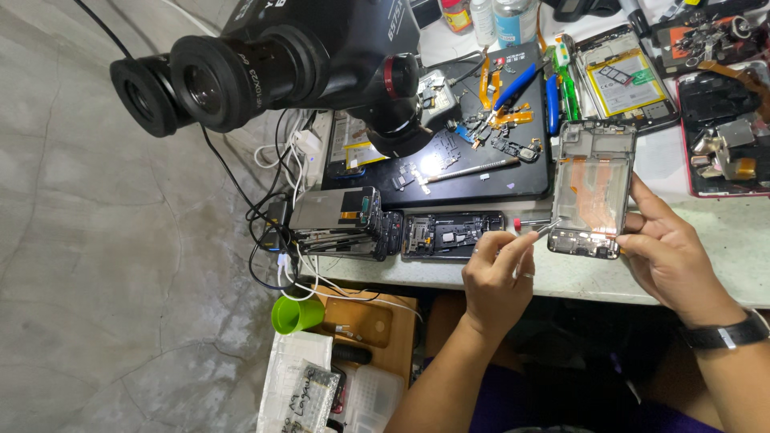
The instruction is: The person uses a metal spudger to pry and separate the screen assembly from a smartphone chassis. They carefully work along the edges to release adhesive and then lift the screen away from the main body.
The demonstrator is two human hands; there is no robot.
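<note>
Phone frame (592, 186) is gripped upright by right hand (670, 252) at counter's front edge; tweezers (548, 228) pinched in left hand (497, 277), best kept shallow near the flex.

Right hand (670, 252) grips a phone frame (593, 188); left hand (496, 277) holds tweezers (548, 227).

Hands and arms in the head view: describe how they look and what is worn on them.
Both forearms are bare, with no sleeves in view. The left hand wears a thin, pale ring on one finger. The right hand shows no ring; its wrist carries a black wristband with a small silvery buckle or clasp. No gloves on either hand.
</note>
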